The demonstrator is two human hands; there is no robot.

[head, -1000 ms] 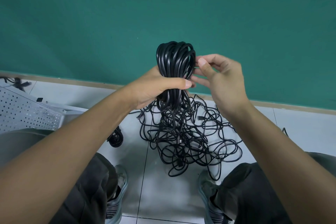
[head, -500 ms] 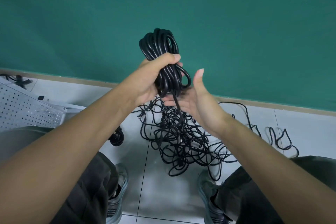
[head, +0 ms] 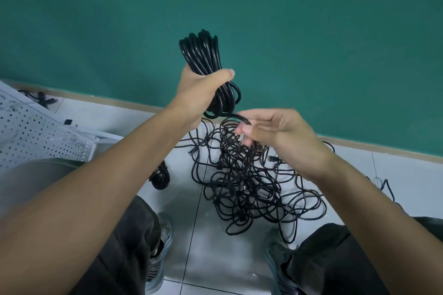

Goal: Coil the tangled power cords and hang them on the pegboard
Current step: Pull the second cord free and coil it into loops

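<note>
Teal wall (head: 311,31) fills the upper half of the view, meeting the white tiled floor (head: 211,254) along a tan baseboard (head: 107,100) that slants down toward the right. Perforated white pegboard (head: 36,134) lies at the floor's left edge, tilted, with a small dark cord piece (head: 39,98) near its far corner by the baseboard. Bare tile shows between the two shoes (head: 159,246) at the floor's near edge. A tangled pile of black cords (head: 251,179) sprawls on the tiles just short of the baseboard, between the knees, loops reaching toward the right edge. A small finished coil (head: 160,176) lies on the floor left of the pile, partly hidden by the left forearm. Held upright before the wall, the coiled bundle (head: 203,55) is wrapped by the left hand (head: 201,93), fingers curled round its middle. Below it the right hand (head: 278,132) pinches the loose cord end (head: 236,116) trailing from the bundle; its fingertips are blurred.
</note>
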